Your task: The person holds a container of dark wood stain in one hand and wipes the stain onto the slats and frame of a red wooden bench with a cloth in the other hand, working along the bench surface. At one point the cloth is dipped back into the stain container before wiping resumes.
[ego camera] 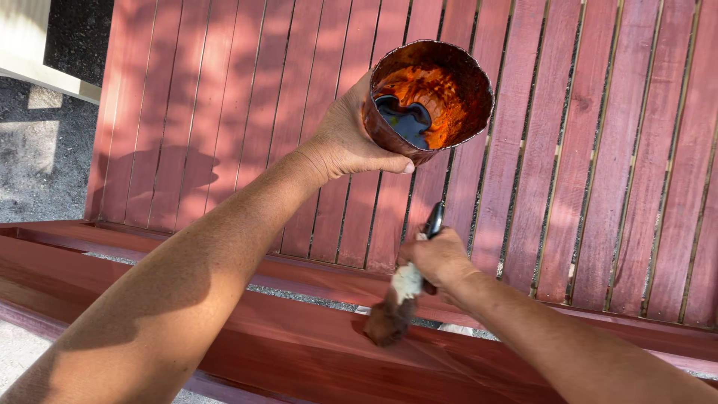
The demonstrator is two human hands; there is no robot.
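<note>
paintbrush point(394, 310) sits in the right hand point(436, 258), fingers wrapped tight around its dark handle, bristles touching the reddish-brown rail point(299, 337). left hand point(348, 138) holds a stained cup of paint point(428, 97) tilted above the slatted wooden panel point(598, 164), fingers curled around it.

The right hand point(437, 258) with the brush point(396, 307) works over the near beam point(299, 344), and this beam lies open to the left and to the right of the brush. The left hand point(348, 138) holds the cup point(428, 97) above the slatted panel point(598, 150), so it blocks the way just far of the brush. The right part of the panel is free.
</note>
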